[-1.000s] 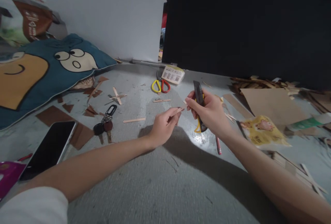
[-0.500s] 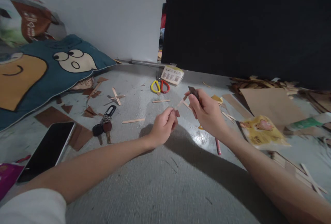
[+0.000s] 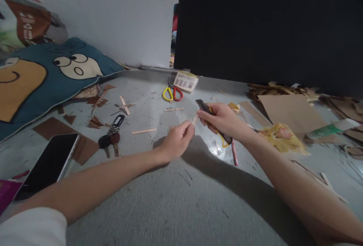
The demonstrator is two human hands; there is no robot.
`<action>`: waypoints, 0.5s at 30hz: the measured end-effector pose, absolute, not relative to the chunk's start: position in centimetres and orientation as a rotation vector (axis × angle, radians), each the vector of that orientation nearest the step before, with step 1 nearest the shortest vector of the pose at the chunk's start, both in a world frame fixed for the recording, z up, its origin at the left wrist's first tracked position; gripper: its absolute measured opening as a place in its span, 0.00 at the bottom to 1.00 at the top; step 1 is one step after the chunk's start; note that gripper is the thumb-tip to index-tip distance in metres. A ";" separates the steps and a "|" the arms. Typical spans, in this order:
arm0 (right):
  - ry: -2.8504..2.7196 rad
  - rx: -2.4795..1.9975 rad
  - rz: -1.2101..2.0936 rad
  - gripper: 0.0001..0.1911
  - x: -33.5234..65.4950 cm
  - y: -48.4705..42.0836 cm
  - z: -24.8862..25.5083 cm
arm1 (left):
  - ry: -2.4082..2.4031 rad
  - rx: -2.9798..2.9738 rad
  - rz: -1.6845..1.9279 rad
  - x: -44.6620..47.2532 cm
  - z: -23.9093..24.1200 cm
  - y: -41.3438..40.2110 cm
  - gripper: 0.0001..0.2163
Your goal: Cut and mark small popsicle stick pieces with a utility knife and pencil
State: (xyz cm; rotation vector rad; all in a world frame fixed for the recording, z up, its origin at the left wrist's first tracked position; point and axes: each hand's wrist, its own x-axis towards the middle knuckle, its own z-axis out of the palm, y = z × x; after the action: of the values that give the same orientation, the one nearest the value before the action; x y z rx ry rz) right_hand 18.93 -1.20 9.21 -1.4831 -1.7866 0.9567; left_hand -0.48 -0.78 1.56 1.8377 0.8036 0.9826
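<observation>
Near the middle of the table, my left hand [image 3: 179, 139] is closed around one end of a wooden craft stick [image 3: 195, 119]; most of the stick is hidden by fingers. My right hand [image 3: 220, 119] grips a dark utility knife [image 3: 204, 106] with a yellow edge. The knife's front end points up and to the left, and its rear end sticks out below the palm. Fingertips of the right hand are at the far end of the stick, close to the left hand. Beneath the right wrist lies a pink pencil-like stick [image 3: 234, 153].
Scissors [image 3: 172, 94] lie beyond my hands beside a printed packet [image 3: 185, 81]. Loose craft sticks [image 3: 143, 131], keys [image 3: 109, 139] and a phone [image 3: 48, 164] are to the left, near a blue cushion [image 3: 93, 55]. Right: cardboard [image 3: 283, 111], a yellow packet [image 3: 280, 140], a green-white tube [image 3: 331, 128].
My right hand has turned, so the knife's length now shows, and its fingertips have moved down-left to the stick, closer to my left hand. The view has shifted slightly.
</observation>
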 end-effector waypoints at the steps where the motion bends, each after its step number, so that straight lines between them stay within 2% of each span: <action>1: -1.845 -1.483 1.087 0.21 19.3 -0.9 8.9 | 0.823 1.940 0.917 -0.6 1.7 -0.9 0.18; 3: -2.009 -1.496 1.290 0.22 19.9 -0.4 8.1 | 0.852 2.128 0.812 -0.8 1.8 -1.1 0.18; 5: -2.117 -1.492 1.343 0.24 20.1 0.0 7.1 | 0.880 2.238 0.817 -1.1 1.8 -1.0 0.18; 7: -2.247 -1.546 1.229 0.22 20.1 0.3 6.3 | 0.921 2.289 0.857 -1.4 1.8 -0.6 0.18; 11: -2.197 -1.582 0.832 0.11 20.7 0.4 5.8 | 1.023 2.391 0.815 -1.7 1.8 0.4 0.03; 15: -1.827 -1.507 0.888 0.10 22.2 -1.0 5.4 | 0.989 2.497 0.733 -1.6 1.7 0.1 0.12</action>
State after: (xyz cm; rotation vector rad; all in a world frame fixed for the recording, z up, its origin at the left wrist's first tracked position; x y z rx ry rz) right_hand 22.17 -1.02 5.43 -1.5074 -1.8266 0.8876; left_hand -1.58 0.14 1.75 2.4971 0.9886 0.7328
